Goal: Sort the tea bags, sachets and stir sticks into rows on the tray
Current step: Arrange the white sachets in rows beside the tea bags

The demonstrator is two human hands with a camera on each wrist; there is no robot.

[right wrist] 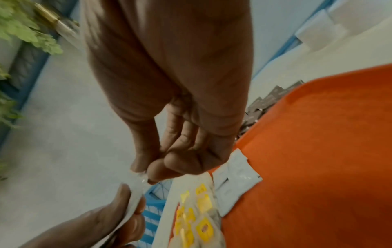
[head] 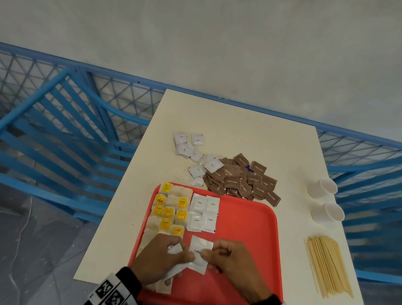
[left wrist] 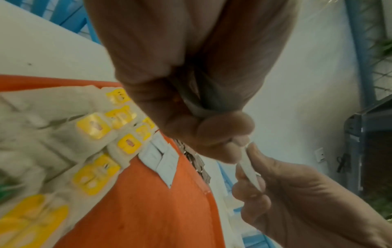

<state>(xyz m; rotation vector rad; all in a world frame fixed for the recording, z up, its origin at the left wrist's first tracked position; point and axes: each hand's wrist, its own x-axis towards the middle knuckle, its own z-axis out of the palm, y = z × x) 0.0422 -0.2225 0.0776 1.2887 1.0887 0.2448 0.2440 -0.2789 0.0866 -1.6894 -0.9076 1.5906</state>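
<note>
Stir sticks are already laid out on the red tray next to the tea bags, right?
No. In the head view the stir sticks lie on the table, right of the red tray. White coffee sachets sit next to the tea bags.

Smooth matt red plastic tray; glossy white foil-like sachets; matt brown paper sachets; pale bare-wood stir sticks; matt cream tabletop.

Both bare hands have black cuffs, with black-and-white square-patterned bands just behind the left hand and right hand.
</note>
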